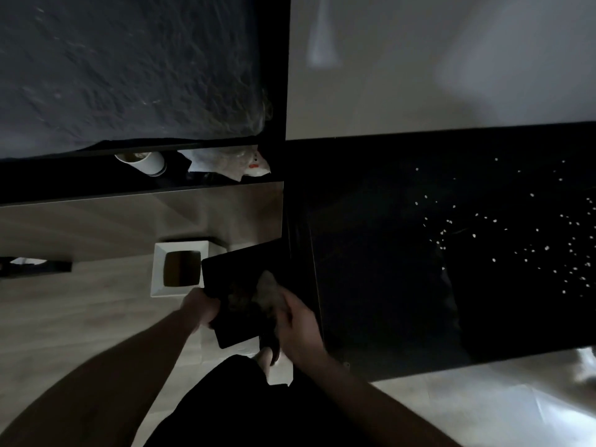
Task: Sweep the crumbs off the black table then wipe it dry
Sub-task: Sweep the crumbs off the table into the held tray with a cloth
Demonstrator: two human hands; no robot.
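Observation:
The black table fills the right half of the view, with several white crumbs scattered over its right part. Left of the table's edge my left hand grips a flat black tray by its near left side. My right hand holds a brownish cloth bunched over the tray's right side. Both hands are off the table, above the floor.
A white square bin with a dark opening stands on the wooden floor just left of the tray. Behind it a dark shelf holds a tipped paper cup and crumpled wrappers. A dark textured surface lies at top left.

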